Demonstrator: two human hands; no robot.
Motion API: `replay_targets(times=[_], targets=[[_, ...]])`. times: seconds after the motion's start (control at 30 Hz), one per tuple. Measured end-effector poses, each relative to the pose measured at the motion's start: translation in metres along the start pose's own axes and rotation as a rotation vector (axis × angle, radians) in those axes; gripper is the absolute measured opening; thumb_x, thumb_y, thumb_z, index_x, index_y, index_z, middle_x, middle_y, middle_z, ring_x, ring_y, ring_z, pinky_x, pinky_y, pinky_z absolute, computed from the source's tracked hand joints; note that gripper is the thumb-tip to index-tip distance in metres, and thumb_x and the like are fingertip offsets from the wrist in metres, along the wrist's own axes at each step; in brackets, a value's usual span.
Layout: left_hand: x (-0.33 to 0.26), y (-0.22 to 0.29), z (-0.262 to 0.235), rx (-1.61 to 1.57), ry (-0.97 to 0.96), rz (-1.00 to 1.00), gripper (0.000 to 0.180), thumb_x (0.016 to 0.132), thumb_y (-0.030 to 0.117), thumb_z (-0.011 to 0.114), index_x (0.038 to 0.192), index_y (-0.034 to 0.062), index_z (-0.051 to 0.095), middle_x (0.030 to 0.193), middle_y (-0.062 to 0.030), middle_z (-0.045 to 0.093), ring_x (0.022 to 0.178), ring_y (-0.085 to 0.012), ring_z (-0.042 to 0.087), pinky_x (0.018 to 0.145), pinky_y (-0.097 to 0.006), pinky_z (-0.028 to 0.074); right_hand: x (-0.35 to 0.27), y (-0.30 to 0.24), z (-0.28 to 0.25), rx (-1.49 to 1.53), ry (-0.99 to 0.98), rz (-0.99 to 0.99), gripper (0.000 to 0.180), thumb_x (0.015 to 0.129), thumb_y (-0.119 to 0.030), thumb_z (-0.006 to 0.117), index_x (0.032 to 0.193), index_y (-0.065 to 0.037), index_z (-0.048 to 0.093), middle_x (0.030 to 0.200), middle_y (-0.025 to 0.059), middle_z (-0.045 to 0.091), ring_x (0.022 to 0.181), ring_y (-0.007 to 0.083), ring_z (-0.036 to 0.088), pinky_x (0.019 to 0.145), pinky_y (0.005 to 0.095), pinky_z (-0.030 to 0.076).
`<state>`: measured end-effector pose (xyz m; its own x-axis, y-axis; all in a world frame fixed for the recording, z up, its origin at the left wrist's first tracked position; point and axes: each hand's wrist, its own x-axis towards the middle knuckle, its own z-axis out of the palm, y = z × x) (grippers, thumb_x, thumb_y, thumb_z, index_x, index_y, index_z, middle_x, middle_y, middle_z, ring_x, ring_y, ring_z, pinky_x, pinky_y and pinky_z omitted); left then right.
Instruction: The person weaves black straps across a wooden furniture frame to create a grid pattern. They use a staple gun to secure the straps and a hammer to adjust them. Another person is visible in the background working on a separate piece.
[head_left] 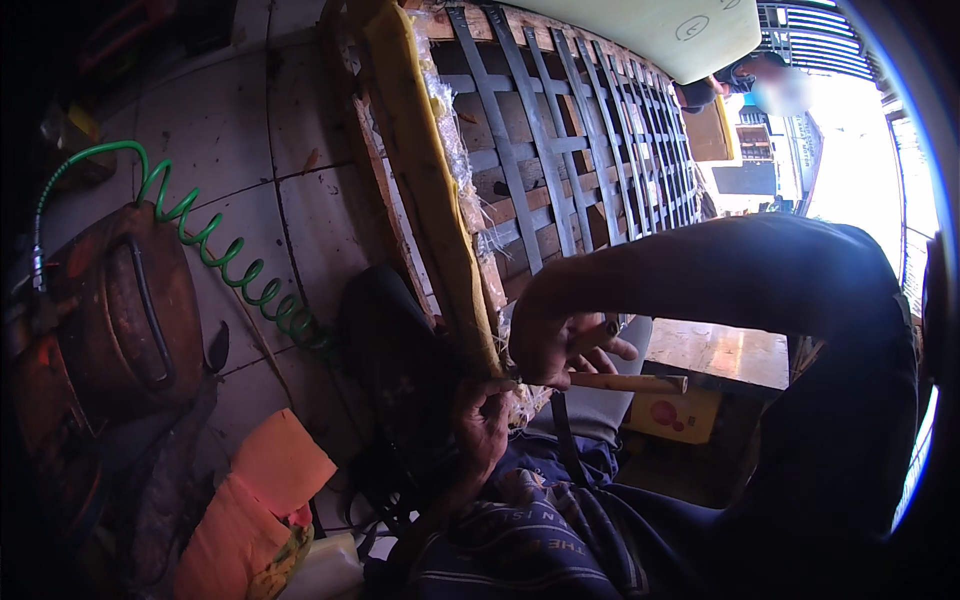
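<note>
Both hands meet at the near end of a long yellow foam strip (440, 180) that lines a wooden furniture frame (500, 285). My left hand (480, 428) pinches the strip's lower corner, thumb and fingertips together. Just above and right of it, my right hand (555, 345) is bent down over the same corner, its fingers curled. From under that hand a pale wooden handle (635, 383) sticks out to the right; whatever is at its other end is hidden. A small dark round tip (612, 328) shows between the right fingers. Frayed whitish fibre (450, 140) runs along the strip's inner side.
Dark webbing straps (545, 130) criss-cross the frame. Left on the tiled floor (225, 135) stand a rusty tank (145, 300) and a coiled green hose (220, 255). Orange sheets (265, 490) lie lower left. A yellow box (675, 415) sits right; another person (735, 78) is far off.
</note>
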<state>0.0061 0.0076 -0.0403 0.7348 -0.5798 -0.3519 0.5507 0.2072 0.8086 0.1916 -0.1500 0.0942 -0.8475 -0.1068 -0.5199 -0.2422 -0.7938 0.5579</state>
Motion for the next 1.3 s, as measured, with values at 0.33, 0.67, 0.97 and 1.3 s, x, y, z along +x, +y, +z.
replay_targets(times=[0.33,0.67,0.97,1.3], targets=[[0.012,0.009,-0.02,-0.119,-0.053,-0.097,0.009,0.098,0.0,0.065,0.105,0.0015,0.069,0.102,-0.0016,0.066,0.095,-0.0073,0.06,0.086,-0.024,0.049,0.088,0.067,0.128,0.269,0.904,-0.544,0.029,0.094,-0.025,0.064,0.103,0.003,0.068,0.084,0.0214,0.073,0.081,0.0375,0.076,0.072,0.0484,0.061],[0.005,0.022,-0.023,-0.055,0.002,-0.128,0.008,0.102,0.001,0.062,0.108,-0.0004,0.066,0.102,-0.0006,0.066,0.087,-0.0041,0.056,0.081,-0.022,0.048,0.227,0.021,0.171,0.814,1.396,-0.79,0.027,0.096,-0.028,0.069,0.099,-0.002,0.063,0.076,0.0272,0.069,0.075,0.05,0.07,0.068,0.0585,0.056],[0.007,0.032,-0.012,0.134,0.028,-0.047,0.01,0.104,0.003,0.06,0.111,-0.0013,0.066,0.104,-0.003,0.067,0.092,-0.0073,0.061,0.083,-0.024,0.051,0.274,-0.008,0.172,0.985,1.578,-1.007,0.026,0.094,-0.024,0.066,0.103,-0.003,0.054,0.083,0.0273,0.069,0.078,0.0512,0.068,0.07,0.0597,0.054],[0.049,0.068,0.002,0.493,-0.01,0.338,0.011,0.101,0.005,0.061,0.107,-0.0012,0.067,0.101,-0.0124,0.071,0.091,-0.025,0.068,0.083,-0.036,0.054,0.285,-0.034,0.17,1.067,1.606,-1.034,0.032,0.093,-0.02,0.065,0.113,-0.001,0.048,0.099,0.0304,0.067,0.089,0.0523,0.067,0.078,0.0619,0.053]])
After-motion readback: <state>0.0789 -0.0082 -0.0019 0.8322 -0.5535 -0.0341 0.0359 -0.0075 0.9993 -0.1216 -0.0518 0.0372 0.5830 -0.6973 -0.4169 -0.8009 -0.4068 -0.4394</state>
